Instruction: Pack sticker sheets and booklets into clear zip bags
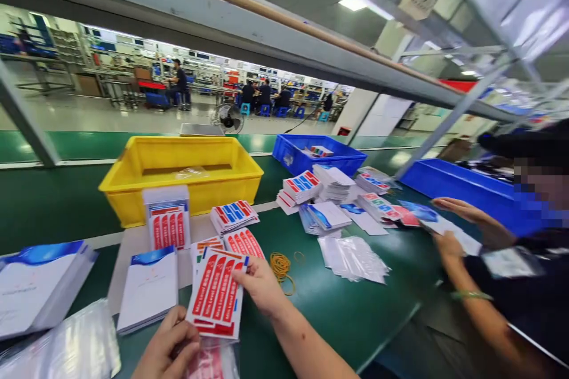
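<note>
My right hand [260, 284] grips a small stack of red-and-white sticker sheets [217, 290], thumb on top at the right edge. My left hand [171, 343] is closed at their lower left corner, its fingers on the edge of a clear plastic bag [213, 361]. Something red shows through that bag, and the sheets overlap its top. Behind the sheets lie more red label sheets [243, 243] and a stack of blue-and-red sheets [234, 215]. A stack of white booklets with blue tops [149, 284] lies beside my left hand.
A yellow bin [182, 198] and a blue bin [317, 157] stand behind. Rubber bands [280, 265] and clear bags [354, 257] lie to the right. At left are thick booklets [40, 284] and plastic bags [62, 346]. A co-worker's hands [453, 237] hold papers at right.
</note>
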A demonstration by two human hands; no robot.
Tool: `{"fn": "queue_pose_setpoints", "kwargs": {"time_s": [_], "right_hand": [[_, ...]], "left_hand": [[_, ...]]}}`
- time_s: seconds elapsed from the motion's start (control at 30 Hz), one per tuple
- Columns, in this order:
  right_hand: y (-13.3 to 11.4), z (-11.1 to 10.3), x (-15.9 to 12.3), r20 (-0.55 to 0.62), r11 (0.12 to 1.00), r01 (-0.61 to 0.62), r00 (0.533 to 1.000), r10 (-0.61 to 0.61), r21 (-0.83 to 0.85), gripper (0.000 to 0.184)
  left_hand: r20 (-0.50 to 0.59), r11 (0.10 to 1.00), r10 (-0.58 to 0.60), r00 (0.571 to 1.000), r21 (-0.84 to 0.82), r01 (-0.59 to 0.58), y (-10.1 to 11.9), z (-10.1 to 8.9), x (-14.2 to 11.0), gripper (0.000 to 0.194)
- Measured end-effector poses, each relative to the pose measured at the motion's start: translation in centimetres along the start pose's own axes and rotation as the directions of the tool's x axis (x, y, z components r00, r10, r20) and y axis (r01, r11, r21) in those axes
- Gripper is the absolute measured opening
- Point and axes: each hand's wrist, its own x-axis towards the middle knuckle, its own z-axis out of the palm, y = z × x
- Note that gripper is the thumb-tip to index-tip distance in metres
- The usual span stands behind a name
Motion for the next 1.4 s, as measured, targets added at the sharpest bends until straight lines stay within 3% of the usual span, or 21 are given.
{"fn": "queue_pose_setpoints", "kwargs": {"time_s": [0.1,0.2,0.4,0.53,0.63,0.7,0.77,0.87,1.0,1.1,1.23,1.3,1.4], "right_hand": [[0.4,0.1,-0.2,0.131,0.998,-0.051,0.99,0.055,-0.03,0.033],[1.2,0.8,-0.6,0.2,0.998,-0.058,0.978,0.061,-0.02,0.033],[2.0,1.4,-1.2,0.109,0.995,-0.057,0.993,0.049,0.078,0.065],[2.3,1.1,-1.3,0.016,0.999,0.006,1.0,-0.007,0.054,0.062],[2.8,0.9,-1.4,0.099,0.997,-0.03,0.994,0.037,-0.076,0.052],[2.9,0.9,-1.4,0.215,0.97,0.001,0.975,0.053,-0.245,0.037],[2.6,1.1,-1.4,0.345,0.906,0.133,0.938,0.015,-0.401,0.027],[1.9,1.6,-1.6,0.517,0.824,0.246,0.853,0.066,-0.511,0.04],[1.3,2.1,-1.9,0.607,0.799,0.26,0.779,0.159,-0.543,0.045],[1.5,2.0,-2.0,0.574,0.792,0.239,0.802,0.165,-0.562,0.045],[2.1,1.7,-1.7,0.488,0.789,0.185,0.858,0.162,-0.586,0.039],[2.2,1.5,-1.6,0.444,0.795,0.162,0.884,0.146,-0.585,0.036],[2.1,1.6,-1.5,0.431,0.792,0.164,0.892,0.136,-0.589,0.035]], "left_hand": [[0.047,1.0,-0.023,0.999,0.007,0.023,0.4,-0.3,-0.2,0.029],[-0.007,0.998,-0.066,0.998,-0.016,0.066,0.8,-0.3,-0.5,0.022],[-0.088,0.989,-0.121,0.989,-0.098,0.112,1.4,-0.1,-0.7,0.018],[-0.093,0.986,-0.106,0.99,-0.141,0.092,1.6,-0.3,-0.7,0.015],[-0.149,0.984,-0.109,0.983,-0.158,0.085,1.7,-0.4,-0.7,0.013],[-0.192,0.981,-0.097,0.977,-0.183,0.061,1.6,-0.3,-0.8,0.012],[-0.227,0.976,-0.053,0.972,-0.216,0.002,1.3,-0.1,-0.8,0.013],[-0.29,0.966,-0.019,0.957,-0.251,-0.057,0.6,0.4,-0.7,0.013],[-0.358,0.961,-0.016,0.934,-0.263,-0.084,0.0,0.7,-0.7,0.012],[-0.364,0.953,-0.029,0.931,-0.292,-0.084,0.1,0.6,-0.7,0.012],[-0.311,0.912,-0.182,0.933,-0.407,0.042,0.2,0.3,-0.6,0.028],[-0.3,0.913,-0.249,0.921,-0.391,0.119,0.0,0.3,-0.5,0.024],[-0.334,0.931,-0.26,0.906,-0.337,0.143,-0.4,0.5,-0.3,0.022]]}}
